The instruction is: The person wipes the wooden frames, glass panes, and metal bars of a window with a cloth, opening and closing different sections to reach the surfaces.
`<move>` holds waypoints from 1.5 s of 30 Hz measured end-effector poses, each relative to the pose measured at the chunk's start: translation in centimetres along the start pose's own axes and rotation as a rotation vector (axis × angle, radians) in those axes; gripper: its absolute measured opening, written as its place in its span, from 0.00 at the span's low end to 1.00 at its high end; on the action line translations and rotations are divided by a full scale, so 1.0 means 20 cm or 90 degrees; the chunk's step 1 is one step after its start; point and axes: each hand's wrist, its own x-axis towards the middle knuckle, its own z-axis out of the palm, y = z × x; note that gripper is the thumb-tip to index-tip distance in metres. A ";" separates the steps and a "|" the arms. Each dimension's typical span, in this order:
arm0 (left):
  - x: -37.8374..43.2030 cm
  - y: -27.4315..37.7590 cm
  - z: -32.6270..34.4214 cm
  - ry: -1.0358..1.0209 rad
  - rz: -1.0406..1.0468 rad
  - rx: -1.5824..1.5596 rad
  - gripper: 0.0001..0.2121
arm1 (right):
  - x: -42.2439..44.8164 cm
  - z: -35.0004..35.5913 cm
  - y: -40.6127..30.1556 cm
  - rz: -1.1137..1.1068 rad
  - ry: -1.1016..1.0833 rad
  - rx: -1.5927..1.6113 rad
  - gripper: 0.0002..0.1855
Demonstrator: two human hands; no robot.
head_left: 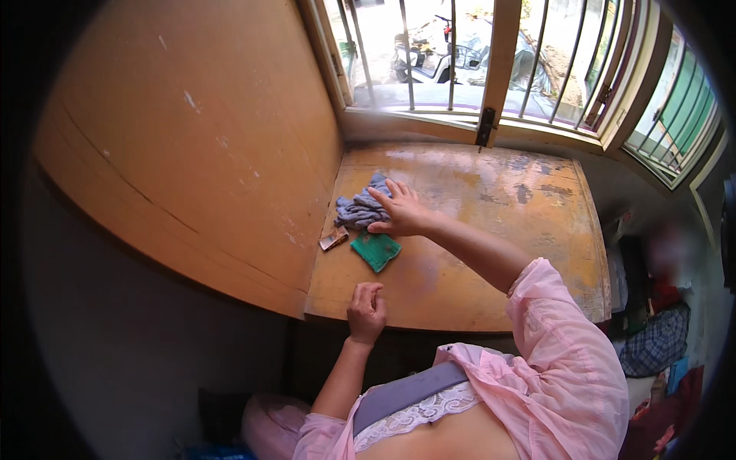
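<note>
A crumpled grey-blue cloth (359, 208) lies on the worn wooden tabletop (471, 276), close to the tall wooden panel at the left. My right hand (402, 211) rests against the cloth's right side with its fingers spread; whether it grips any of the fabric is hard to tell. Just below the cloth is a green scouring pad (376, 250). A small brownish folded packet or paper (333, 238) sits to the pad's left. My left hand (367, 310) is at the table's front edge, fingers loosely curled, with nothing visible in it.
An upright wooden panel (201, 144) borders the table's left side. Behind the table stands a barred window with a wooden frame (414, 125) and a dark latch (486, 126). Bags and fabrics, including a checked cloth item (655, 342), are beyond the right edge.
</note>
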 end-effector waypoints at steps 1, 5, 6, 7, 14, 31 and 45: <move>0.00 -0.01 -0.03 0.021 -0.008 -0.010 0.08 | 0.03 0.02 -0.11 0.011 -0.034 -0.025 0.47; -0.06 0.03 -0.11 0.072 -0.083 -0.055 0.08 | 0.12 0.16 -0.24 0.019 -0.065 -0.111 0.45; -0.08 0.04 -0.13 0.064 -0.119 -0.067 0.09 | 0.14 0.19 -0.21 0.007 -0.058 -0.103 0.44; -0.10 0.05 -0.15 0.056 -0.151 -0.081 0.09 | 0.17 0.20 -0.17 -0.004 -0.046 -0.097 0.43; -0.07 0.09 -0.20 0.072 -0.241 -0.228 0.11 | 0.22 0.00 0.07 0.075 0.161 0.641 0.20; -0.07 1.40 0.86 -0.413 -0.504 -0.826 0.11 | -1.94 -0.70 0.66 0.240 0.385 0.513 0.27; -0.59 2.49 1.79 -0.707 0.320 -0.280 0.40 | -3.36 -0.63 1.32 0.165 0.695 1.351 0.30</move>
